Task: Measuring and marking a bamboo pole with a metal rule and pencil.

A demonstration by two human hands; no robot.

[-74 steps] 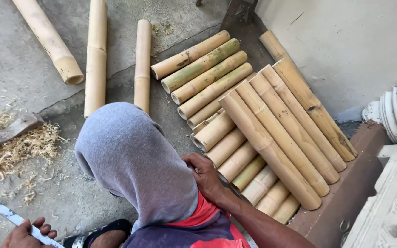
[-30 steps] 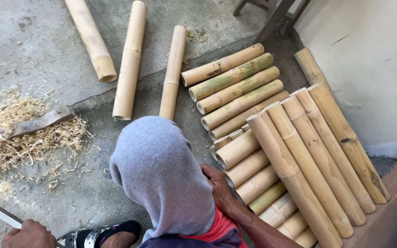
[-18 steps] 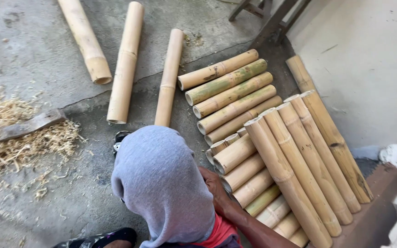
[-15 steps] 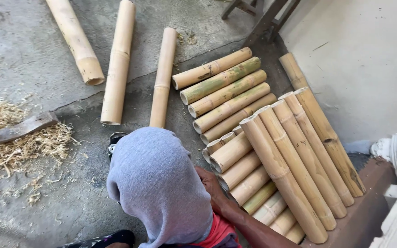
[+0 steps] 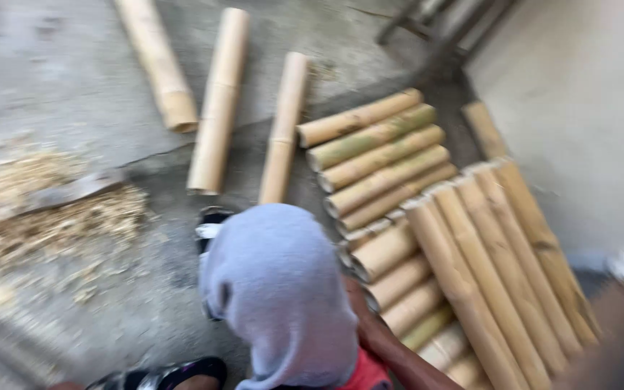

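Observation:
The view is motion-blurred. My bent knee in grey cloth (image 5: 276, 289) fills the lower middle. My right hand (image 5: 361, 318) lies against the right side of that knee, with nothing seen in it, close to the cut ends of a stack of short bamboo pieces (image 5: 399, 282). Longer bamboo pieces (image 5: 485, 267) lean across that stack toward the wall. Behind them lies a row of greenish-tan bamboo pieces (image 5: 377, 155). My left hand is out of the picture.
Three loose bamboo poles (image 5: 218, 101) lie on the concrete floor at the back. A heap of wood shavings (image 5: 45, 217) with a flat blade (image 5: 66, 191) on it is at the left. A sandal (image 5: 211, 227) pokes out beside my knee. A pale wall (image 5: 579, 94) stands at the right.
The camera has swung and the picture has blurred. My left hand, seen at the bottom left with a long blade before, has left the view. My right hand stays at my knee.

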